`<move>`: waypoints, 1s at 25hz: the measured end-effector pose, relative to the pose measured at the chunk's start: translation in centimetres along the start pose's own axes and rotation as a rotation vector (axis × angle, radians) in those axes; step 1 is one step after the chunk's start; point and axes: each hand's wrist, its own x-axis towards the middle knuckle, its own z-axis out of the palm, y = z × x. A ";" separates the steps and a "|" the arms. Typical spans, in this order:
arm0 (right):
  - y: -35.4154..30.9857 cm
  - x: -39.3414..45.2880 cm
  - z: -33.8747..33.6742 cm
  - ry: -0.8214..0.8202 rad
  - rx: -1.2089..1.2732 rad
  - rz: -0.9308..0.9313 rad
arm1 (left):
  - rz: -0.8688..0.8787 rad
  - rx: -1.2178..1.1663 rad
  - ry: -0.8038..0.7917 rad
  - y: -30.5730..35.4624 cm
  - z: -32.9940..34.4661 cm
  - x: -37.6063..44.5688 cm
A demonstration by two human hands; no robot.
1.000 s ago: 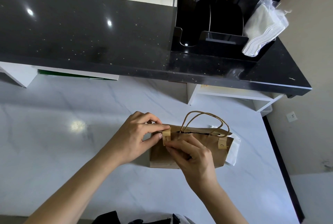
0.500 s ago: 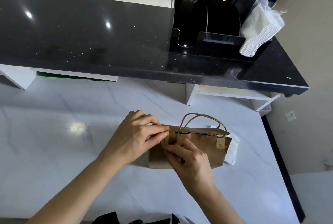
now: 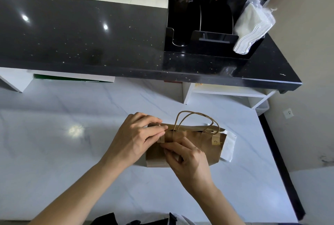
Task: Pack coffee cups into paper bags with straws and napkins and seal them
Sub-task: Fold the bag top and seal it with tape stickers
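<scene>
A brown paper bag (image 3: 207, 150) with twine handles (image 3: 195, 116) stands on the white marble counter (image 3: 72, 152). Its top edges are pressed nearly together. A tan sticker (image 3: 216, 140) folds over the top at the right end. My left hand (image 3: 137, 139) pinches the bag's top left corner, where a second tan sticker (image 3: 161, 140) sits. My right hand (image 3: 186, 159) presses its fingertips on the bag's front just below that sticker. What the bag contains is hidden.
A white paper sheet (image 3: 228, 149) lies behind the bag's right side. A raised black counter (image 3: 90, 34) runs across the back, carrying a black organizer (image 3: 207, 25) with a napkin stack (image 3: 253, 27) in plastic. A wall (image 3: 307, 98) borders the right.
The left sticker has been folded down over the bag's top edge and my fingers now press it flat. Both hands stayed at the left corner.
</scene>
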 end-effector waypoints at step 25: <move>8.3 3.2 -12.3 -0.198 0.054 0.178 | -0.194 -0.129 -0.168 -0.6 0.0 -0.9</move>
